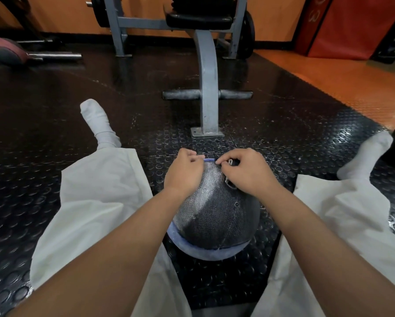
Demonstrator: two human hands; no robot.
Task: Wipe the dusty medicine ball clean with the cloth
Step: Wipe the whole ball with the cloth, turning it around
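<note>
Trousers (95,202) | medicine ball (214,220) | left hand (184,172), right hand (249,172) atop, fingers (188,154) curled, hold unclear | bench (207,88)

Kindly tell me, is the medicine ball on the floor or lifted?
On the floor: the medicine ball sits on the studded mat between the legs.

Little lettering reaches your camera here. On the red pad (352,26) leaning at the far right, you see pale rounded characters turned sideways, too faint to read. White markings on the medicine ball (214,213) sit mostly under your right hand (249,172) and are illegible.
</note>
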